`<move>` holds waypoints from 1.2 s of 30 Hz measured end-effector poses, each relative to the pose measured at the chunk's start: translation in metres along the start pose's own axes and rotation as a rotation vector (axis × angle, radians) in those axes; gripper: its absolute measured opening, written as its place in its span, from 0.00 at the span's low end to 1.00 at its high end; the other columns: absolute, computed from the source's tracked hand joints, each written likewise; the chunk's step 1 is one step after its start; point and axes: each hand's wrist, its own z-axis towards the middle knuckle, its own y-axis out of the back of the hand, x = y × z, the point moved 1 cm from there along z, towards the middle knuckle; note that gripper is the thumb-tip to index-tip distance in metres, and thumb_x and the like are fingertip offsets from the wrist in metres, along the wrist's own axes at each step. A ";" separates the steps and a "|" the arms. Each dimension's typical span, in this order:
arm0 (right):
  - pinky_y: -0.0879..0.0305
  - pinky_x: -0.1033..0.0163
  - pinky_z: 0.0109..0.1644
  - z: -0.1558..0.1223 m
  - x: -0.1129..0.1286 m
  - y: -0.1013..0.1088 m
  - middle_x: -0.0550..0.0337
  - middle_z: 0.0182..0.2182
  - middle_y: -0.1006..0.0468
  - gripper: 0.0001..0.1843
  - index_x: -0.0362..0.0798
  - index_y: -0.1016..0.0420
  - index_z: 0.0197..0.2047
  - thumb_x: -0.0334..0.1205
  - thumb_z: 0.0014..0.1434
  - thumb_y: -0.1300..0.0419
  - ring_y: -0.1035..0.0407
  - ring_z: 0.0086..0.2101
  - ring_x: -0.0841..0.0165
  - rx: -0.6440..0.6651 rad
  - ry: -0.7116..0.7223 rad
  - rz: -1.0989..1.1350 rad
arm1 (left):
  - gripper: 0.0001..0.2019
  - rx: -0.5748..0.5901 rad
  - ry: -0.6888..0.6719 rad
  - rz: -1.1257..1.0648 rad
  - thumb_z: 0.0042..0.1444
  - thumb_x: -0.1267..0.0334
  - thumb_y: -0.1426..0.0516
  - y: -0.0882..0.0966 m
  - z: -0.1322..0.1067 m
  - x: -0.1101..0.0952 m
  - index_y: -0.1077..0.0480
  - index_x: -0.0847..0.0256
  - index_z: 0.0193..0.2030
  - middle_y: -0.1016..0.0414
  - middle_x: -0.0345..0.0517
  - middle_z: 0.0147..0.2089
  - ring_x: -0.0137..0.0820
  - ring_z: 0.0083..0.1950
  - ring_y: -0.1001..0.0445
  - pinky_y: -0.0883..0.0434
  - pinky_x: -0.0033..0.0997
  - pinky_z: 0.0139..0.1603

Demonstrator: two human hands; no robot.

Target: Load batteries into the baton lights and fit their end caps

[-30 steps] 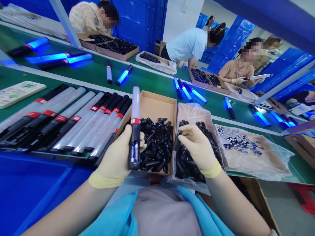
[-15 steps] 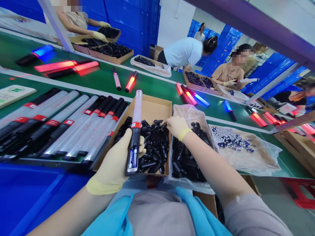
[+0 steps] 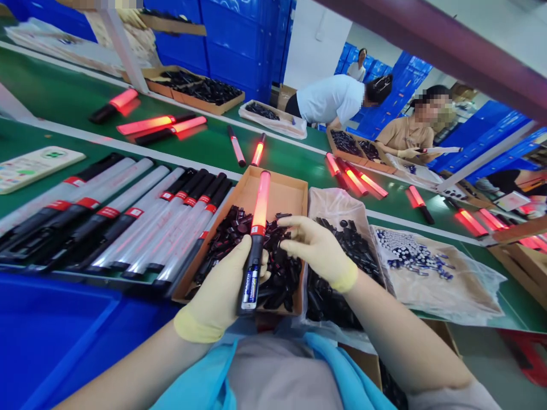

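Observation:
My left hand (image 3: 217,285) is closed around the black handle of a light baton (image 3: 256,242) with a red band. Its tube glows red and points away from me; batteries show in the uncovered handle compartment. My gloved right hand (image 3: 316,247) hovers over the near cardboard box (image 3: 282,185), its thumb and fingers curled around a small black plastic part (image 3: 285,229) partly hidden by them. Loose black plastic parts (image 3: 277,279) fill much of that box, below both hands.
Unlit batons (image 3: 149,228) lie in a row at left, beside a blue bin (image 3: 55,336). To the right are a lined box of black parts (image 3: 342,296) and a tray of batteries (image 3: 410,250). Lit batons (image 3: 354,179) lie on the green belt; co-workers (image 3: 329,99) are beyond.
The baton in my left hand has gone from pale to glowing red. My right hand has drawn back from the box's right edge with its fingers curled. Blue batons on the belt now glow red.

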 end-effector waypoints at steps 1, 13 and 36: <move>0.28 0.64 0.37 -0.012 0.007 -0.007 0.63 0.34 0.23 0.16 0.50 0.28 0.53 0.41 0.62 0.38 0.28 0.31 0.71 -0.020 -0.036 0.238 | 0.16 0.035 0.005 -0.004 0.63 0.52 0.43 -0.003 0.002 0.002 0.27 0.63 0.33 0.28 0.43 0.27 0.29 0.24 0.29 0.29 0.27 0.23; 0.30 0.64 0.35 -0.046 0.024 -0.040 0.67 0.27 0.28 0.10 0.50 0.22 0.45 0.38 0.59 0.36 0.32 0.27 0.73 0.064 -0.136 0.409 | 0.21 0.207 -0.131 0.143 0.58 0.42 0.40 0.003 0.010 0.017 0.27 0.60 0.29 0.26 0.42 0.26 0.31 0.27 0.29 0.27 0.32 0.30; 0.30 0.58 0.59 -0.012 -0.009 0.006 0.52 0.59 0.26 0.14 0.49 0.25 0.52 0.30 0.68 0.46 0.28 0.54 0.64 0.022 0.546 -0.581 | 0.21 0.322 -0.185 0.038 0.67 0.49 0.48 -0.023 0.014 0.000 0.25 0.56 0.58 0.26 0.52 0.64 0.41 0.68 0.32 0.31 0.40 0.65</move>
